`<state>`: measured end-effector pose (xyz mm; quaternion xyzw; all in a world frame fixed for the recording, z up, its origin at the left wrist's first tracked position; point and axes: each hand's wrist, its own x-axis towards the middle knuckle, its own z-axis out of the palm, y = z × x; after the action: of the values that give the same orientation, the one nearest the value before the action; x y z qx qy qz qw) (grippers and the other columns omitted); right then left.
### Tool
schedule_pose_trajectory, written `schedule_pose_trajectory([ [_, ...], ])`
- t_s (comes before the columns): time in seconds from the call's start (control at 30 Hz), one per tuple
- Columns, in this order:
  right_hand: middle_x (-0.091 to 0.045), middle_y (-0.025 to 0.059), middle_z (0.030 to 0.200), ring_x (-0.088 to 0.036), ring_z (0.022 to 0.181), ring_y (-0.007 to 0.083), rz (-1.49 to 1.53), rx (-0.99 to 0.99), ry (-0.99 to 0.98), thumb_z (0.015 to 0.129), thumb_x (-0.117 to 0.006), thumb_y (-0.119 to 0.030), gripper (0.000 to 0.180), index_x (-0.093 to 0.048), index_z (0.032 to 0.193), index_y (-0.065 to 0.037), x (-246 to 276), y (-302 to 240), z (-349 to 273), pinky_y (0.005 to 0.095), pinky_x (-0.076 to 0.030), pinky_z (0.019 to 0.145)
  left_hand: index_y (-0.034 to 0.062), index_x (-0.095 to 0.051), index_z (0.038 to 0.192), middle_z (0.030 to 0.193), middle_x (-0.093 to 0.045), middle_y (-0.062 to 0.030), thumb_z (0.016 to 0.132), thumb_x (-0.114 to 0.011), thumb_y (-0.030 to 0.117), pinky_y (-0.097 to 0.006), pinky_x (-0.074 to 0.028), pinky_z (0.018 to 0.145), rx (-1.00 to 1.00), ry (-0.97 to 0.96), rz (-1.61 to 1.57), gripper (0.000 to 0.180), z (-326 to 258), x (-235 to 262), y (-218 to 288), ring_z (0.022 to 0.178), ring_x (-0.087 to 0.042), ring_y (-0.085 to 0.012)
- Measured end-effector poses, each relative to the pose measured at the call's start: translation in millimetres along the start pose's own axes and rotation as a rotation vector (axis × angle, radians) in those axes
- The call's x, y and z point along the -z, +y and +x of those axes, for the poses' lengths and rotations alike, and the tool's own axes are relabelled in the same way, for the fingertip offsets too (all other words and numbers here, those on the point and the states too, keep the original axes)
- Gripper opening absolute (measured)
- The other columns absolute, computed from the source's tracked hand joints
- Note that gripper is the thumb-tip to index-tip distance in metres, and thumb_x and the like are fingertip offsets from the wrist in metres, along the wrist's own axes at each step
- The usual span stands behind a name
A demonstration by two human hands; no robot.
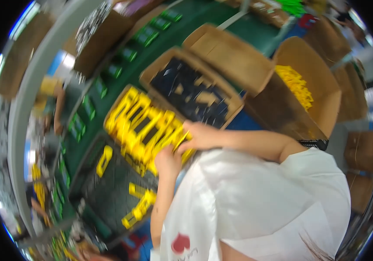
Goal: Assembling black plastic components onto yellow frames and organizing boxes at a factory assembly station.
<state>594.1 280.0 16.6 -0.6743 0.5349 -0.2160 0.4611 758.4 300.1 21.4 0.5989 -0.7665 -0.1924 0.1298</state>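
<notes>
A carton (121,98) is packed with rows of yellow plastic parts (145,117) that have dark slots. Both my hands are at its near right end. My right hand (203,135) curls its fingers and thumb around the end of a yellow plastic part (182,138). Close beside it, my left hand (168,161) touches the yellow parts; blur and the hand itself hide how its fingers are set. A dark tray (103,195) stands left of my left forearm, with a few loose yellow parts (139,208) lying in it.
Beyond the carton, another cardboard box (151,71) holds dark blue pieces. An open box (321,78) at right contains small yellow pieces. Green and black items (129,54) line the green conveyor (182,30). A grey metal post (16,143) rises at left. Other people are at the left edge.
</notes>
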Motion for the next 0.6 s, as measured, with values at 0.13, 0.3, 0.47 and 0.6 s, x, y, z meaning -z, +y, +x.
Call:
schedule_pose_trajectory([
  [0.13, -0.052, 0.0141, 0.068, -0.052, 0.058, 0.0216, -0.014, 0.053, 0.035, 0.066, -0.068, -0.034, 0.048, -0.04, 0.087, -0.002, -5, 3, -6, 0.0282, -0.04, 0.05, 0.0049, -0.053, 0.061, 0.061, -0.054, -0.0164, 0.069, -0.058, 0.028, -0.041, -0.041, 0.052, 0.05, 0.081, -0.1, 0.025, -11, -4, 3, 0.059, -0.053, -0.0349],
  [0.3, -0.051, 0.0086, 0.064, -0.039, 0.04, 0.0081, 1.048, 0.053, -0.483, 0.089, -0.019, -0.041, 0.042, -0.034, 0.113, -0.009, -4, -31, -9, 0.0165, -0.03, 0.037, 0.0094, -0.044, 0.063, 0.051, -0.041, -0.0015, 0.08, -0.041, 0.028, -0.03, -0.037, 0.062, 0.063, -0.03, -1.905, 0.026, 4, 6, -18, 0.051, -0.039, -0.0175],
  [0.47, -0.048, 0.0002, 0.062, -0.038, 0.045, 0.0033, 0.818, -0.074, -0.317, 0.089, -0.031, -0.036, 0.033, -0.042, 0.098, -0.006, 5, -22, -8, 0.0139, -0.028, 0.04, 0.0153, -0.04, 0.058, 0.062, -0.038, 0.0006, 0.08, -0.042, 0.031, -0.031, -0.031, 0.075, -0.395, -0.164, -2.654, 0.027, 2, 18, -8, 0.07, -0.036, -0.0161],
  [0.6, -0.048, -0.0006, 0.062, -0.038, 0.045, 0.0023, 0.624, -0.117, -0.337, 0.089, -0.034, -0.033, 0.029, -0.046, 0.091, -0.006, 7, -17, -10, 0.0132, -0.028, 0.04, 0.0168, -0.042, 0.059, 0.067, -0.039, 0.0011, 0.078, -0.046, 0.034, -0.032, -0.03, 0.077, -0.406, -0.138, -2.648, 0.026, -1, 17, -3, 0.075, -0.038, -0.016],
])
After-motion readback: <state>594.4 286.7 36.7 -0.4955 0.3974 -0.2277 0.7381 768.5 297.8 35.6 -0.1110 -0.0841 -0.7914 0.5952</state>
